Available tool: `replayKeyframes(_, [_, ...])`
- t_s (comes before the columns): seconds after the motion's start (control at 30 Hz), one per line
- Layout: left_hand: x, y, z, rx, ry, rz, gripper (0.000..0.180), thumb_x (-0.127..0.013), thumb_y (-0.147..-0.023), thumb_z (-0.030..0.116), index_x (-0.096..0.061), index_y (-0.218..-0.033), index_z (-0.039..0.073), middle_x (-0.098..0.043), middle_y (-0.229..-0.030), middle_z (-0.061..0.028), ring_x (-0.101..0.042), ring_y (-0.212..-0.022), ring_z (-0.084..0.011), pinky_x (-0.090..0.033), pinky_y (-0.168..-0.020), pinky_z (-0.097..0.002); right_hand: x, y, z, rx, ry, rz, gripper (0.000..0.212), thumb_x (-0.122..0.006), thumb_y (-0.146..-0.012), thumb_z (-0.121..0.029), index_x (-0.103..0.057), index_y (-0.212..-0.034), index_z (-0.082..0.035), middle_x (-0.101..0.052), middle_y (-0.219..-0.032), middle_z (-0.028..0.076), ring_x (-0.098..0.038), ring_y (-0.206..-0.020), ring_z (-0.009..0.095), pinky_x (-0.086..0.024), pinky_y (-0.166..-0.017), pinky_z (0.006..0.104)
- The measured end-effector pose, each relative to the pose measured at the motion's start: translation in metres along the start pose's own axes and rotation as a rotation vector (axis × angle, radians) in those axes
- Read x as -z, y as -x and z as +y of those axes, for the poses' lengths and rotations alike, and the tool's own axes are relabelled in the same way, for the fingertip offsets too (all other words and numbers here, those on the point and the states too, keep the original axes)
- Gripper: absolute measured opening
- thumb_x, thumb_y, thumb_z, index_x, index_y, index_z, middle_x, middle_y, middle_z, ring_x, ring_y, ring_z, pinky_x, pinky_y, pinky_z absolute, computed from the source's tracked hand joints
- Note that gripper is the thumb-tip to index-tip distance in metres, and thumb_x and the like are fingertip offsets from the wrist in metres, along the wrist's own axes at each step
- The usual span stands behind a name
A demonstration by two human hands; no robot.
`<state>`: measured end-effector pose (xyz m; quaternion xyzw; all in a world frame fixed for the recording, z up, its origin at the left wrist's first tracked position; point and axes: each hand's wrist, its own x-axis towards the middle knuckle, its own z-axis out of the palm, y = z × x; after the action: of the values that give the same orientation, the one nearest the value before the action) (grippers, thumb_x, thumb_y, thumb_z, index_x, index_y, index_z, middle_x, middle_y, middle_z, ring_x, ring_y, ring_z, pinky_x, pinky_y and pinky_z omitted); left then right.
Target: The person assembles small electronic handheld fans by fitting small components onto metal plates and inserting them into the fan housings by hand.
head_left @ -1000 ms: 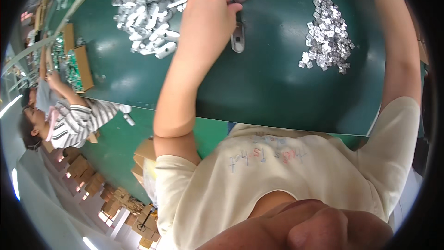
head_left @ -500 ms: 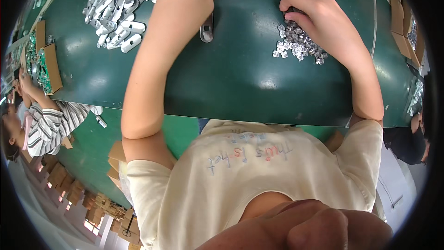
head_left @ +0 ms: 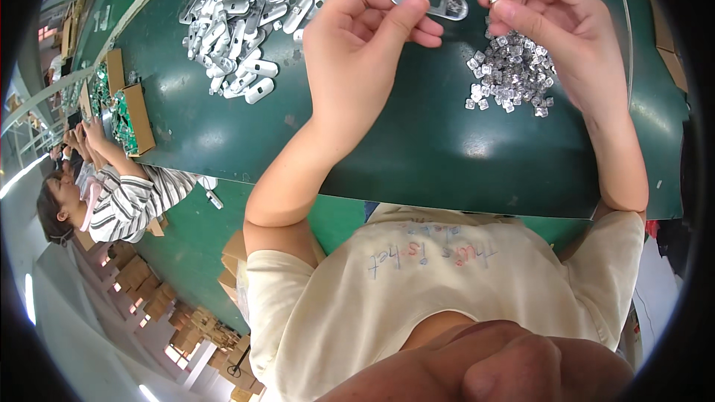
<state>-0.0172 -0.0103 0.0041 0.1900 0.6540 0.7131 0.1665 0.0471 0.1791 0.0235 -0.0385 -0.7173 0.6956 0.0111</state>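
Observation:
Pinched between thumb and fingers, a silver oblong casing [head_left: 452, 6] with a small square window is held by my left hand [head_left: 357, 45] above the table. My right hand [head_left: 558, 26] is raised over a heap of small clear square pieces [head_left: 514, 71]. Its thumb and index finger close on one tiny clear piece [head_left: 493, 2], partly hidden by the fingertips. Left of my left hand lies a pile of similar silver casings [head_left: 238, 26], many with a square cutout.
The dark green tabletop [head_left: 424, 149] spreads under both piles. A cardboard box [head_left: 139, 119] with green circuit boards stands at the left edge. Further left a co-worker in a striped sleeve [head_left: 141, 193] sits at the table. Another carton [head_left: 670, 52] is at the far right.
My left hand has lifted a casing and turned, bringing it toward the right hand. My right hand has risen from the clear pieces with one in its fingertips. The whole view has shifted.

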Motion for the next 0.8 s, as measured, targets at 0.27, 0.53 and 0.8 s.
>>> replayKeyframes(0.27, [-0.008, 0.01, 0.002, -0.112, 0.003, -0.058, 0.023, -0.057, -0.083, -0.004, -0.049, -0.105, -0.008, -0.061, -0.084, -0.016, -0.065, -0.072, -0.0216, -0.056, -0.065, -0.0289, 0.0, 0.003, 0.008, -0.021, -0.046, -0.015, 0.011, -0.06, -0.082, -0.001, -0.058, -0.092, 0.0, -0.053, -0.098, 0.006, -0.054, -0.092, 0.011, -0.043, -0.077, 0.0221])
replayKeyframes(0.53, [-0.016, 0.017, -0.008, -0.142, 0.071, -0.091, 0.023, -0.059, -0.079, -0.009, -0.051, -0.101, -0.006, -0.061, -0.084, -0.0125, -0.065, -0.074, -0.0159, -0.055, -0.063, -0.0231, -0.015, 0.006, 0.008, -0.025, -0.21, -0.054, 0.021, -0.059, -0.08, 0.0, -0.053, -0.1, 0.0, -0.054, -0.097, 0.004, -0.049, -0.077, 0.006, -0.037, -0.06, 0.0188])
replayKeyframes(0.8, [-0.01, 0.013, -0.011, -0.138, -0.21, -0.166, 0.031, -0.06, -0.08, -0.007, -0.05, -0.11, -0.008, -0.061, -0.092, -0.0134, -0.063, -0.079, -0.0166, -0.055, -0.068, -0.026, -0.003, 0.002, 0.014, -0.055, -0.154, -0.144, 0.02, -0.058, -0.084, -0.004, -0.054, -0.102, 0.001, -0.057, -0.093, 0.005, -0.051, -0.074, 0.006, -0.041, -0.061, 0.0186])
